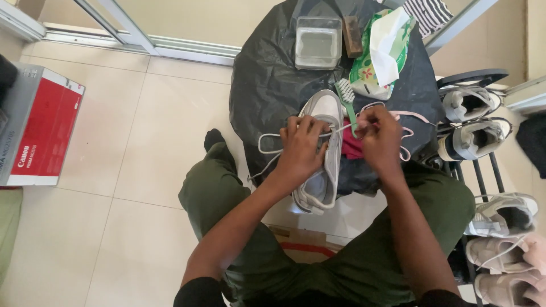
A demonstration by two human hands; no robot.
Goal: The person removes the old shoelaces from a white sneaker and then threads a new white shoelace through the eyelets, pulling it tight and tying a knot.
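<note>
Head view: both hands, left [300, 149] and right [380, 136], pinch a lace [340, 130] over the sneaker [323, 153], toe pointing away.

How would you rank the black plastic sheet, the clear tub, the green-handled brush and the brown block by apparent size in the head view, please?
1. Black plastic sheet, by far.
2. Clear tub.
3. Green-handled brush and brown block look alike; the brush is partly hidden by the right hand, so unranked.

Round table under black plastic sheet [267, 85], bearing clear tub [318, 42], wooden block [352, 36], tissue pack [382, 51], green brush [347, 99], grey sneaker [324, 170].
</note>
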